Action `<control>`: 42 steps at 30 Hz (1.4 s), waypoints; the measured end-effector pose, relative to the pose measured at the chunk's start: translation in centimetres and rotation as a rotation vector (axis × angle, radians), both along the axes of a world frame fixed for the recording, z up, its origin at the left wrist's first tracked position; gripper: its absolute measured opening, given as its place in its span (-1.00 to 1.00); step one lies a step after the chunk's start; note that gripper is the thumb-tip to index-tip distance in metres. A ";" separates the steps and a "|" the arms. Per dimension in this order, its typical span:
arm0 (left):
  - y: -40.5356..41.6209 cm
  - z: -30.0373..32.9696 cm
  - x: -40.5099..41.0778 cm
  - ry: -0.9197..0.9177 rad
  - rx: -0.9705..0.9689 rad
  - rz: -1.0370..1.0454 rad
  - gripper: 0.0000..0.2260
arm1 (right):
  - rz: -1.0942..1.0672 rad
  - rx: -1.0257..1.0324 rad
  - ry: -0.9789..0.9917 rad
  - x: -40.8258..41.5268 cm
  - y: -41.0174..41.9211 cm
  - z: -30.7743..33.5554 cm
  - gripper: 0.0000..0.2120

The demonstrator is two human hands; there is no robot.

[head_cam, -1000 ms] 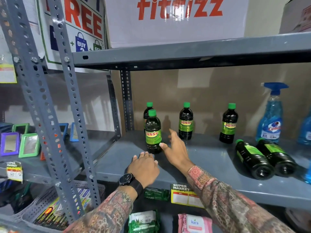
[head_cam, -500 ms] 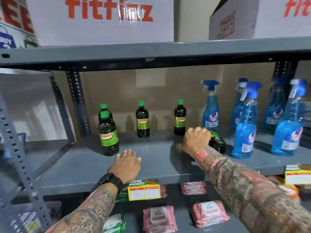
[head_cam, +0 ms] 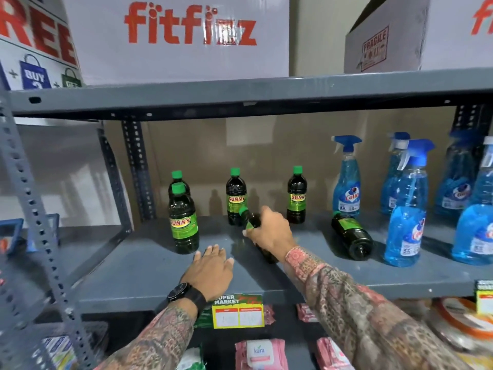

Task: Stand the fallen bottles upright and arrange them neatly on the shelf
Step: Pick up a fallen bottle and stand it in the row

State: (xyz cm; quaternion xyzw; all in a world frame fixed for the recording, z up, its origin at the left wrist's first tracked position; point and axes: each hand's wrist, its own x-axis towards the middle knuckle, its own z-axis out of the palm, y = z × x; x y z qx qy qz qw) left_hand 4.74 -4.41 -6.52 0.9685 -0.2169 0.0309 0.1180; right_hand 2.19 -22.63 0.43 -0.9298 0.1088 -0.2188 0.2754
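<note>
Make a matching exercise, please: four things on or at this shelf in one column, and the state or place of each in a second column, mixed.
Things:
1. Left hand
2. Right hand
3. Bottle by the spray bottles
4. Front left Sunny bottle

States:
A. Lies on its side, untouched
B. Stands upright near the shelf's front
C. Rests flat, palm down, on the shelf
D. Holds a tilted bottle in its grip

Pairs: 1-C, 2-D, 3-A, 4-B
</note>
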 end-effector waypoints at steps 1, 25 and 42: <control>0.0 0.0 0.0 -0.001 0.002 0.001 -0.42 | 0.038 0.114 -0.075 0.5 0.3 -0.1 -0.42; 0.0 -0.2 0.2 -0.003 0.018 0.010 -0.41 | 0.063 0.351 -0.412 2.3 0.8 -4.3 -0.19; 0.0 0.2 -0.3 -0.001 0.010 0.016 -0.42 | 0.031 0.281 -0.369 1.7 1.2 -4.0 -0.19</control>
